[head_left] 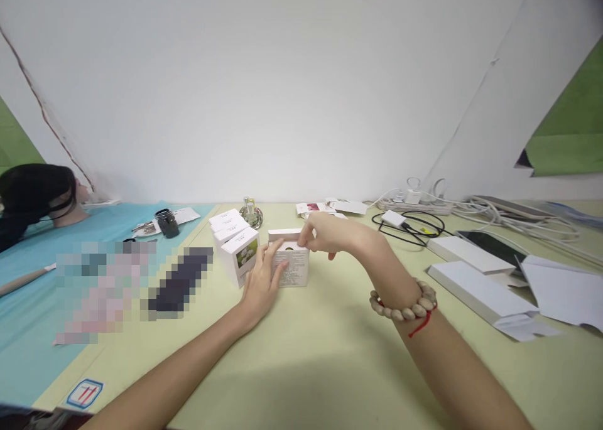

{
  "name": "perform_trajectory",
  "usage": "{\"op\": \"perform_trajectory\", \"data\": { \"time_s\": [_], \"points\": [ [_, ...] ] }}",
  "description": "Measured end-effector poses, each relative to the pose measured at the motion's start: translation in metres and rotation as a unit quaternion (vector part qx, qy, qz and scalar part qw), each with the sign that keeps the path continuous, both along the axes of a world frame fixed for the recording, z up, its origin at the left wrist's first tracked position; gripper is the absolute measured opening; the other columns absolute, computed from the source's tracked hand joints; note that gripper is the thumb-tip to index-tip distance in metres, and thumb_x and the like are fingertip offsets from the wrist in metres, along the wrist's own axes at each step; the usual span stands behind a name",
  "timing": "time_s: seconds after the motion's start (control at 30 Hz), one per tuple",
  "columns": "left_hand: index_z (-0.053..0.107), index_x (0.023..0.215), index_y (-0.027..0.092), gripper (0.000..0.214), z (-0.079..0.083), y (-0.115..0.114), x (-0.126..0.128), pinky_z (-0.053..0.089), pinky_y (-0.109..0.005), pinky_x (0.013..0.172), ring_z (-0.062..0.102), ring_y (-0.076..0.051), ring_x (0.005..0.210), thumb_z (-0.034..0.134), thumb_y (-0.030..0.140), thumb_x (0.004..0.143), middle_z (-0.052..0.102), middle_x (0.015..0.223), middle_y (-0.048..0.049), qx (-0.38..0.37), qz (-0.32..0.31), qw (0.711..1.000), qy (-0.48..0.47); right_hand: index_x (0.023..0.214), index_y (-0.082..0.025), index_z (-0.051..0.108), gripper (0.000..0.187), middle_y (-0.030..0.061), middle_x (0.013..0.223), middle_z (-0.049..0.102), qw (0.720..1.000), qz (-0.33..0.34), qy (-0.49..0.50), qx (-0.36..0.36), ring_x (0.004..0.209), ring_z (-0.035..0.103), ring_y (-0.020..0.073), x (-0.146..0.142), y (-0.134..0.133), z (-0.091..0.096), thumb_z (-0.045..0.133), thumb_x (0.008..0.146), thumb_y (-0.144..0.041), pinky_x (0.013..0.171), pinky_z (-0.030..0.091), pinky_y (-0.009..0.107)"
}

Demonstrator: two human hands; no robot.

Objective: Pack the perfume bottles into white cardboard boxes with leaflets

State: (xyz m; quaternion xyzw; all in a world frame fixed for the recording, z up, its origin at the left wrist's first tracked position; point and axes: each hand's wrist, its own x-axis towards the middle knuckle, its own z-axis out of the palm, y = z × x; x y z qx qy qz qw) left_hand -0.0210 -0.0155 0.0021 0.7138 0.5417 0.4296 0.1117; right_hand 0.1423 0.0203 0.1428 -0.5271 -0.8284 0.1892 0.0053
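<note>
Mid-table, left hand [260,284] spread against white box [294,274], flap [279,235] raised, unclosed; right hand [325,232] bunched atop, pinch unclear; neighbouring boxes [239,241] closed.

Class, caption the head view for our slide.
Left hand and right hand at a printed white box, beside similar boxes.

We list one left hand [260,280], one right hand [326,234], one beaded bracelet [409,309]; one printed box [293,273] between the hands; three white boxes [237,248] standing in a row; towards the surface's [330,361] back edge, one white charger [394,219]; by its near left corner, one label [85,393]; we cannot count the right edge's loose cartons [480,292].
</note>
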Motion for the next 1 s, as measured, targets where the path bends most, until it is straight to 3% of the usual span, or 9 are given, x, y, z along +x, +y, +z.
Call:
{"op": "perform_trajectory", "data": {
  "time_s": [0.1,0.3,0.53,0.7,0.8,0.93,1.0],
  "points": [
    [0.037,0.125,0.032,0.036,0.001,0.001,-0.001,0.044,-0.032,0.075,0.053,-0.020,0.097,0.035,0.038,0.089,0.042,0.119,-0.0064,0.007,-0.004,1.000,0.014,0.099,-0.021,0.066,0.029,0.0069,0.094,0.065,0.998,0.008,0.042,-0.054,0.077,0.063,0.0179,0.007,0.005,-0.002,0.056,0.072,-0.016,0.049,0.051,0.021],
    [0.040,0.123,0.030,0.035,0.001,0.005,-0.005,0.045,-0.028,0.074,0.051,-0.017,0.099,0.036,0.035,0.089,0.043,0.112,-0.0060,0.031,-0.039,0.999,-0.005,0.111,-0.021,0.059,0.038,0.0075,0.121,0.055,0.982,0.095,0.100,-0.129,0.086,0.063,0.0161,0.032,0.019,0.003,0.058,0.074,-0.024,0.056,0.053,0.021],
    [0.042,0.122,0.028,0.033,0.002,0.002,-0.004,0.042,-0.027,0.082,0.050,-0.015,0.101,0.029,0.031,0.092,0.046,0.114,-0.0050,0.050,-0.043,0.998,-0.014,0.091,-0.017,0.063,0.031,0.0042,0.082,0.068,0.978,0.115,0.165,-0.049,0.069,0.065,0.0146,0.035,0.034,-0.002,0.067,0.066,-0.034,0.060,0.047,0.022],
    [0.043,0.117,0.024,0.029,-0.004,0.002,-0.002,0.043,-0.025,0.082,0.050,-0.014,0.103,0.030,0.028,0.092,0.049,0.116,-0.0060,0.088,-0.058,0.994,-0.027,0.075,-0.015,0.059,0.026,0.0037,0.076,0.066,0.986,0.084,0.141,-0.007,0.067,0.063,0.0141,0.021,0.035,-0.012,0.067,0.065,-0.038,0.050,0.040,0.019],
    [0.046,0.114,0.023,0.028,-0.006,0.005,-0.003,0.045,-0.025,0.078,0.052,-0.014,0.102,0.031,0.027,0.091,0.051,0.114,-0.0066,0.091,-0.061,0.993,-0.037,0.086,-0.017,0.054,0.032,0.0034,0.084,0.065,0.990,0.059,0.127,0.025,0.063,0.063,0.0119,0.018,0.033,-0.014,0.068,0.064,-0.035,0.046,0.038,0.018],
    [0.047,0.114,0.022,0.028,-0.004,0.008,-0.006,0.047,-0.027,0.078,0.054,-0.015,0.100,0.034,0.030,0.090,0.053,0.113,-0.0069,0.069,-0.075,0.994,-0.047,0.115,-0.023,0.041,0.060,0.0081,0.113,0.057,0.990,0.019,0.131,0.055,0.053,0.059,0.0072,0.021,0.027,-0.007,0.069,0.063,-0.031,0.044,0.043,0.019],
    [0.048,0.113,0.022,0.028,-0.001,0.008,-0.006,0.048,-0.028,0.078,0.055,-0.015,0.098,0.035,0.030,0.090,0.055,0.111,-0.0065,0.056,-0.080,0.994,-0.053,0.121,-0.024,0.041,0.061,0.0106,0.121,0.052,0.989,0.019,0.138,0.053,0.054,0.060,0.0070,0.024,0.023,-0.001,0.067,0.067,-0.032,0.046,0.046,0.020]
  ]
}}
